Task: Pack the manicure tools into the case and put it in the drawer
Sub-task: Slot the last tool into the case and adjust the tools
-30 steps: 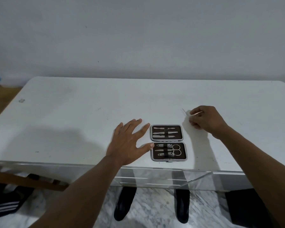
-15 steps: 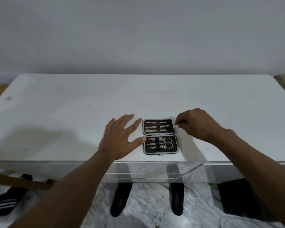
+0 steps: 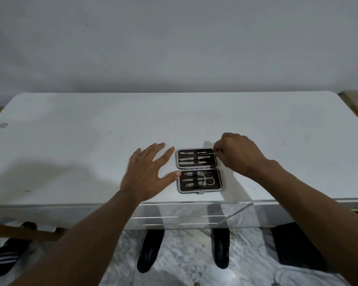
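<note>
An open manicure case [image 3: 198,170] with a dark lining lies flat on the white table [image 3: 91,141] near its front edge. Its far half holds several metal tools, its near half scissors, clippers and a file under straps. My right hand [image 3: 239,154] is at the far half's right edge, fingers pinched on a thin metal tool [image 3: 207,156] that lies across that half. My left hand [image 3: 148,171] rests spread on the table just left of the case, thumb tip at the near half's left edge.
A clear acrylic drawer unit [image 3: 186,215] sits under the table's front edge, below the case. Two black shoes [image 3: 150,250] stand on the marble floor. A wooden bar and dark striped cloth lie at the lower left.
My right hand carried the thin tool from the table right of the case to the far half, and now its tip lies inside the case. My left hand stayed beside the case.
</note>
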